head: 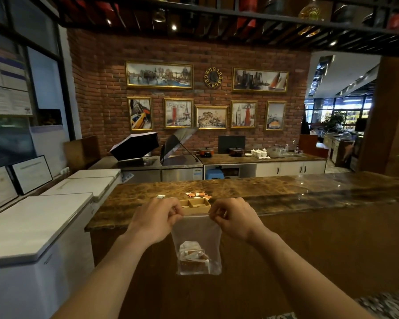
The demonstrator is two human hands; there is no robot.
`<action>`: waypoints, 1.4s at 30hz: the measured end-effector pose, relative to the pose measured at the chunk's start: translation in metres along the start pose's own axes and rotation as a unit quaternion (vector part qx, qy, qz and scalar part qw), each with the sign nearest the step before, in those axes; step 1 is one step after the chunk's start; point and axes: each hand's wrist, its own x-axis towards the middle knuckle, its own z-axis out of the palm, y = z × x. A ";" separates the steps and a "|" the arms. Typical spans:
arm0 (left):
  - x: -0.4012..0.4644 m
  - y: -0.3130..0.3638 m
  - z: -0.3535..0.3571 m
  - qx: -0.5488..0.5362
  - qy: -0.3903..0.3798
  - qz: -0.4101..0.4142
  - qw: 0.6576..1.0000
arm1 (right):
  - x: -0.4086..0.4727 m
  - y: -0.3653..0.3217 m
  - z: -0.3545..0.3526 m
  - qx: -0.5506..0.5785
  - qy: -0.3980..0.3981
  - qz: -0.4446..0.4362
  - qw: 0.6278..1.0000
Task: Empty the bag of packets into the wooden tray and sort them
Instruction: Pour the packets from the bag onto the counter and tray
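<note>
A clear plastic bag (pixel 197 236) hangs in front of the counter, with several orange and white packets (pixel 192 257) bunched at its bottom. My left hand (pixel 156 221) pinches the bag's top left corner. My right hand (pixel 234 218) pinches the top right corner. Just beyond my hands, a wooden tray (pixel 195 204) with compartments sits on the brown marble counter (pixel 286 192); my hands hide part of it. Several orange packets (pixel 197 195) lie loose on the counter behind the tray, and a white packet (pixel 161 196) lies to the tray's left.
White chest freezers (pixel 39 224) stand at the left, close to the counter's end. The counter's dark wooden front (pixel 309 249) drops below the bag. A back counter with open umbrellas (pixel 157 146), pots and cups runs along the brick wall.
</note>
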 end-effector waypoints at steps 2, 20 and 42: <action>0.004 0.003 0.002 -0.003 0.003 0.000 1.000 | 0.004 0.006 -0.001 0.005 0.000 -0.001 1.000; 0.091 -0.058 0.057 0.009 -0.013 -0.033 0.999 | 0.104 0.054 0.062 0.035 -0.014 -0.021 0.999; 0.382 -0.240 0.167 -0.074 -0.001 -0.024 0.997 | 0.406 0.147 0.177 0.009 -0.028 0.047 0.998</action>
